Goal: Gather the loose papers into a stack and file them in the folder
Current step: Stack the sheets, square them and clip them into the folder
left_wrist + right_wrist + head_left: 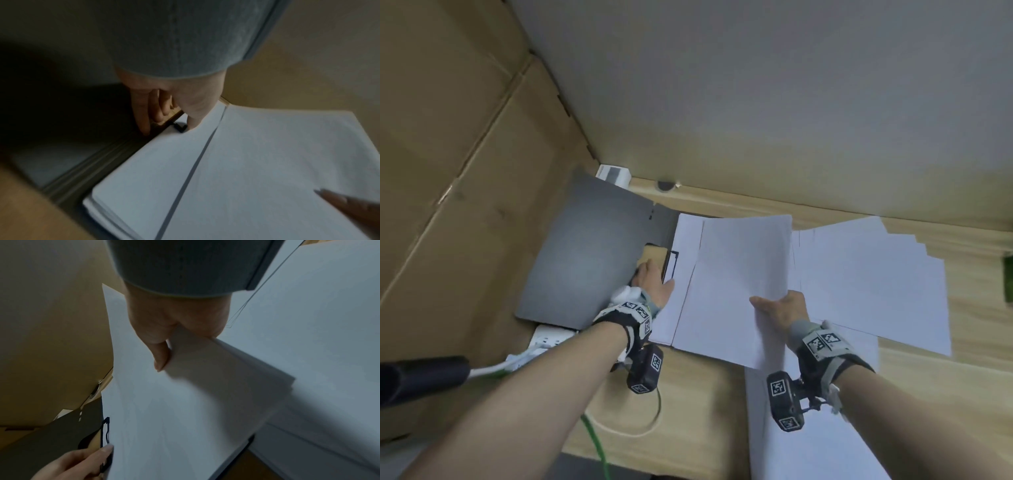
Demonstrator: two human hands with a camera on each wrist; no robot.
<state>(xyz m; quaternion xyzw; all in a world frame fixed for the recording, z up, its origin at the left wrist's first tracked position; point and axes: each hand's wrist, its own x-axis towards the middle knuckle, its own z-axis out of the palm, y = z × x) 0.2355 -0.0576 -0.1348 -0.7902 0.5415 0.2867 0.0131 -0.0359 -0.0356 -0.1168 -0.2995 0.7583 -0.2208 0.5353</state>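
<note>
Folder (585, 253) lies open at the desk's (705, 394) back-left, grey cover lifted toward the cardboard (448, 137) on the left. L hand (654, 281) sits at the spine by the black clip (671, 265): in the L wrist view fingers (144, 116) point down, fairly straight, thumb tip on the filed sheets beside the clip; nothing pinched as far as shown. R hand (780, 308) grips a stack (739, 281) of white sheets at its near edge, thumb on top, fingers under and hidden; the stack hovers tilted over the sheets already in the folder. Loose papers (869, 274) are fanned on the desk to the right, touching or just under the held stack. More sheets (808, 428) lie near, under the R wrist, cut off by the bottom edge.

Around: white power strip (551, 337) w/ cable just below the folder cover; green cord (595, 442) runs off the desk's front edge; small white box (614, 174) in the back corner behind the cover; dark round bit (666, 185) at the wall base; green item (1007, 277) at the right edge, cut off, can't ID. Black object (421, 377) at far left, partly out of shot. A tan patch under the L fingers shows through the cover's cut-out. Both wrist views are dim & blurred.
</note>
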